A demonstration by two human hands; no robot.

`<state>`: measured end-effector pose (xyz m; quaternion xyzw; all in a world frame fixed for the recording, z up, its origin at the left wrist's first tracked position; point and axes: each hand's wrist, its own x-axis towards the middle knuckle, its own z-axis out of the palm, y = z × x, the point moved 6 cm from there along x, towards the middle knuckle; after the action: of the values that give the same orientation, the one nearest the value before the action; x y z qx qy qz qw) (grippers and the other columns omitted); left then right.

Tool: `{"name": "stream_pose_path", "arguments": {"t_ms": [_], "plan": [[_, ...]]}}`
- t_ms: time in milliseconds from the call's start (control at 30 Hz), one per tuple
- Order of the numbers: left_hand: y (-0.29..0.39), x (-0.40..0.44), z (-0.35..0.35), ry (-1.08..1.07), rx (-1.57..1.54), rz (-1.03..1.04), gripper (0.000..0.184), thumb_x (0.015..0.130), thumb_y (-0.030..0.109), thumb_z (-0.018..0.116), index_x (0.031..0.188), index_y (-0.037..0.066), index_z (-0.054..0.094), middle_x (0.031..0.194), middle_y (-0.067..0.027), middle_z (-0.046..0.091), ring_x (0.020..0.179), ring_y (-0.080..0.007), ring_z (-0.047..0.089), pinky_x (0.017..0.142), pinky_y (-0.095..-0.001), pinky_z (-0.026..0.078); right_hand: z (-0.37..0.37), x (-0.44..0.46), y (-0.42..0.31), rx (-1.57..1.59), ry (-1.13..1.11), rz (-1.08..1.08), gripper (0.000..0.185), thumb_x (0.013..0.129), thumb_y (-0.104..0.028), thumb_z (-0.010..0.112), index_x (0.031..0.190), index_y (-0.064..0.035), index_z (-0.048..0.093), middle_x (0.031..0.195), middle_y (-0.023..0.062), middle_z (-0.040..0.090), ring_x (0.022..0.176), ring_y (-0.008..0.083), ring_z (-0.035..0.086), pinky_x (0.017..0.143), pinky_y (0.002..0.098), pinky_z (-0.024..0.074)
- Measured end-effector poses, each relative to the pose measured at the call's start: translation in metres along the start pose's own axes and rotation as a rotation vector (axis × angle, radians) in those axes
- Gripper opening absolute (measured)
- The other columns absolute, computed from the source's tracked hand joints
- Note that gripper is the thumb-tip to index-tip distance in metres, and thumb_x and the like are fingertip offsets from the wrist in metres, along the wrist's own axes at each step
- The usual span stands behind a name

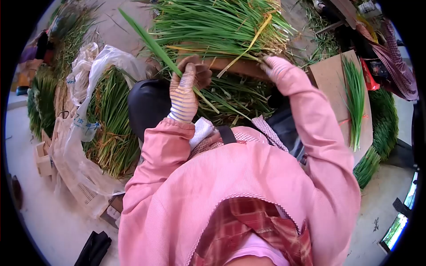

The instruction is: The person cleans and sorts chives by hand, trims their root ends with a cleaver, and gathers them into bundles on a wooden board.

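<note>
My left hand (185, 91), in a striped work glove with a soiled palm, is closed around a few garlic chives (148, 40). Their broad green leaves point up and left, and thin pale stems trail down to the right over my lap. My right hand (276, 67), gloved too, has its fingers bent together at the stem ends by the near right edge of a large chive pile (217, 22). Stems run into those fingertips, which are partly hidden. A yellowed leaf (255, 39) lies across the pile just beside them.
A plastic-lined crate (84, 181) of chives stands at my left. To my right, a tied chive bunch (353, 104) lies on a board (330, 80), with more bundles (384, 126) beyond. Loose trimmings (235, 99) lie below my hands. Black cloth (94, 248) is on the floor.
</note>
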<state>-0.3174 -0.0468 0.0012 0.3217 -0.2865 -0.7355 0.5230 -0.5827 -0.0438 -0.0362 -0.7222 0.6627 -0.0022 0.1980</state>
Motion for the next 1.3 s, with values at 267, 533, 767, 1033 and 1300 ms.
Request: {"name": "stream_pose_path", "arguments": {"t_ms": [267, 533, 767, 1033, 1300], "plan": [[0.045, 0.017, -0.052, 0.124, -0.204, 0.231, 0.022, 0.084, 0.019, 0.052, 0.104, 0.009, 0.052, 0.084, -0.0077, 0.058, 0.072, -0.0178, 0.057, 0.058, -0.0278, 0.047, -0.078, -0.066, 0.028, 1.204, 0.335, 0.433, 0.028, 0.077, -0.031, 0.059, 0.086, -0.0042, 0.060, 0.053, -0.0024, 0.046, 0.042, 0.0080, 0.038, 0.038, 0.0217, 0.0297], [0.022, -0.022, 0.006, 0.141, 0.058, 0.040, 0.023, 0.080, 0.022, 0.059, 0.099, 0.009, 0.055, 0.062, -0.0001, 0.050, 0.042, -0.0059, 0.040, 0.035, -0.0186, 0.029, -0.078, -0.069, -0.040, 1.466, 0.082, 0.040, 0.024, 0.083, -0.018, 0.053, 0.097, 0.0019, 0.054, 0.072, 0.0084, 0.059, 0.056, 0.0139, 0.054, 0.052, 0.0230, 0.0443], [-0.009, -0.006, 0.021, 0.049, 0.276, -0.201, 0.030, 0.072, 0.027, 0.068, 0.090, 0.010, 0.051, 0.057, 0.0023, 0.044, 0.038, -0.0033, 0.033, 0.035, -0.0173, 0.024, -0.001, -0.063, -0.102, 1.189, -0.049, -0.068, 0.018, 0.083, -0.006, 0.045, 0.099, 0.0007, 0.052, 0.069, 0.0037, 0.055, 0.057, 0.0090, 0.049, 0.052, 0.0207, 0.0411], [-0.025, 0.007, 0.010, 0.031, 0.281, -0.248, 0.017, 0.071, 0.021, 0.069, 0.073, 0.011, 0.056, 0.049, 0.0018, 0.046, 0.032, -0.0054, 0.034, 0.030, -0.0191, 0.023, 0.023, -0.054, -0.117, 1.378, -0.181, -0.006, 0.045, 0.072, -0.021, 0.066, 0.111, -0.0032, 0.050, 0.092, 0.0049, 0.058, 0.083, 0.0114, 0.052, 0.075, 0.0246, 0.0415], [-0.011, 0.004, 0.011, 0.134, 0.367, -0.052, 0.018, 0.072, 0.023, 0.068, 0.074, 0.010, 0.056, 0.053, 0.0014, 0.049, 0.038, -0.0054, 0.041, 0.033, -0.0177, 0.028, 0.041, -0.011, -0.111, 1.626, 0.081, 0.116, 0.026, 0.073, -0.014, 0.064, 0.097, -0.0063, 0.059, 0.074, 0.0026, 0.059, 0.061, 0.0083, 0.051, 0.054, 0.0232, 0.0414]]}}
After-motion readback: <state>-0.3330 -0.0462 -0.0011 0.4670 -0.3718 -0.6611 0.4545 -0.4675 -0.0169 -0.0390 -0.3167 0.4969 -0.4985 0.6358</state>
